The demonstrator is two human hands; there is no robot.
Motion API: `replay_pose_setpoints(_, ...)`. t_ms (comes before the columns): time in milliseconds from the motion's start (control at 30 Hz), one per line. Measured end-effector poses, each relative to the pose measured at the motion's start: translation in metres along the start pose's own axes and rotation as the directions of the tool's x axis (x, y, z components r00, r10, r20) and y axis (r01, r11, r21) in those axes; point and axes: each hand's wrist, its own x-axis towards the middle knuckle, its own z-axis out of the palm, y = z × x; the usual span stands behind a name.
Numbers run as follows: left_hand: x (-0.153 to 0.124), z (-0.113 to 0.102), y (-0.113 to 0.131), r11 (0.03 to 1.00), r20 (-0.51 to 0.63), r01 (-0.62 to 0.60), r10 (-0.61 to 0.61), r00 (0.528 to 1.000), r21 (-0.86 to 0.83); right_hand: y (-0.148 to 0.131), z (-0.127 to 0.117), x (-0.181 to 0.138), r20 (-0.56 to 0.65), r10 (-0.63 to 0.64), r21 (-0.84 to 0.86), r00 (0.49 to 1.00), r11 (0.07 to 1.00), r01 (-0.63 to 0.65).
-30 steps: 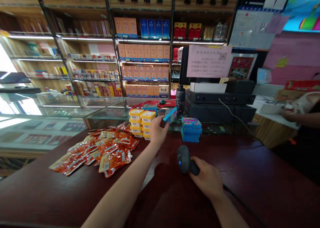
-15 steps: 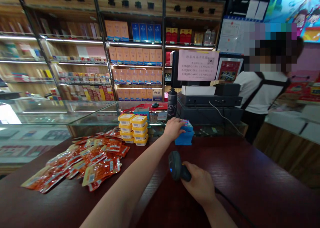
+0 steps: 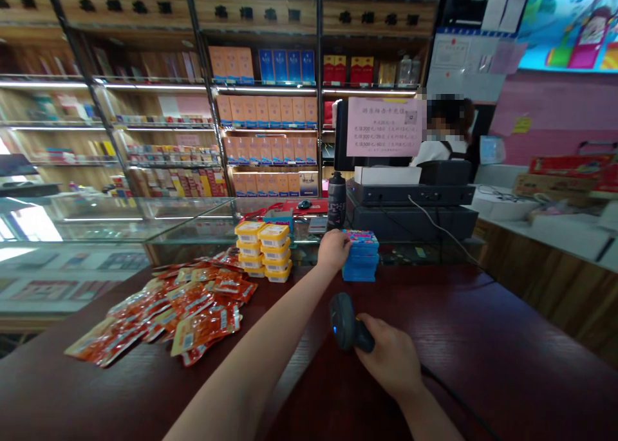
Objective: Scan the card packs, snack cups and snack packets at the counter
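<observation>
Figures 200, 300 and 500 are read on the pink sign (image 3: 383, 129), behind the blue box stack (image 3: 361, 261). Stack's upper left edge is touched by the left hand (image 3: 334, 249); whether a box is gripped cannot be told. Dark scanner (image 3: 342, 323) is gripped by the right hand (image 3: 392, 357), before the stack. Yellow-lidded tubs (image 3: 275, 252) are piled left of it, glossy packets (image 3: 206, 320) farther left.

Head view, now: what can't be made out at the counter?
In the head view:
Whether the left hand grips the stacked flat blue boxes: its own back hides most fingertips.
Handle of the black plastic scanner: partly covered by the right hand.
Thin black cable: end cut off by the bottom edge.
Lowest of the shiny orange packets: covered by upper ones.
</observation>
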Motion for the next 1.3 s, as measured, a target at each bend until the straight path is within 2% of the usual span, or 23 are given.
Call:
replay_pose_setpoints(100, -0.014, -0.022, -0.01, 0.989, -0.042, -0.055, 0.062, 0.997, 0.138, 0.0, 0.001, -0.001, 0.022, 0.013, -0.008, 1.0, 1.0, -0.013)
replay_pose_setpoints(167, -0.023, -0.041, -0.021, 0.969, -0.097, -0.032, 0.057, 0.994, 0.245, -0.001, 0.001, -0.001, 0.031, 0.006, -0.014, 1.0, 1.0, -0.006)
replay_pose_setpoints(300, -0.039, -0.079, -0.051, 0.907, -0.233, 0.17, -0.082, 0.969, 0.385, -0.003, -0.003, -0.002, 0.035, 0.0, -0.021, 0.999, 1.0, 0.0)
replay_pose_setpoints(400, -0.049, -0.1, -0.078, 0.861, -0.268, 0.285, -0.182, 0.946, 0.421, -0.003, -0.005, -0.002, 0.032, -0.017, -0.002, 0.999, 1.0, 0.017)
replay_pose_setpoints(467, -0.055, -0.112, -0.096, 0.862, -0.232, 0.282, -0.198, 0.952, 0.422, -0.002, -0.004, -0.002, 0.034, -0.01, -0.009, 0.999, 1.0, 0.011)
replay_pose_setpoints(600, -0.06, -0.133, -0.127, 0.887, -0.102, 0.175, -0.145, 0.984, 0.427, -0.001, -0.001, -0.002, 0.042, 0.024, -0.035, 0.999, 0.999, -0.022)
replay_pose_setpoints(733, -0.056, -0.144, -0.143, 0.882, 0.012, 0.038, -0.05, 0.999, 0.47, -0.002, -0.003, -0.003, 0.037, 0.009, -0.034, 0.999, 0.999, -0.008)
replay_pose_setpoints(867, -0.054, -0.151, -0.139, 0.875, 0.09, -0.063, 0.023, 0.996, 0.48, -0.002, -0.004, -0.003, 0.037, 0.025, -0.034, 0.999, 0.999, -0.024)
replay_pose_setpoints(1033, -0.073, -0.144, -0.118, 0.914, 0.033, 0.001, -0.016, 0.999, 0.405, 0.0, 0.003, -0.002, 0.02, 0.047, -0.048, 0.999, 0.998, -0.046)
replay_pose_setpoints(1167, -0.113, -0.117, -0.099, 0.968, -0.043, 0.088, -0.08, 0.996, 0.234, 0.001, 0.004, -0.003, -0.017, 0.033, -0.07, 0.999, 0.997, -0.034)
replay_pose_setpoints(1300, -0.152, -0.084, -0.091, 0.981, -0.013, 0.158, -0.158, 0.987, 0.116, 0.001, 0.002, -0.004, -0.001, 0.032, -0.061, 0.999, 0.998, -0.032)
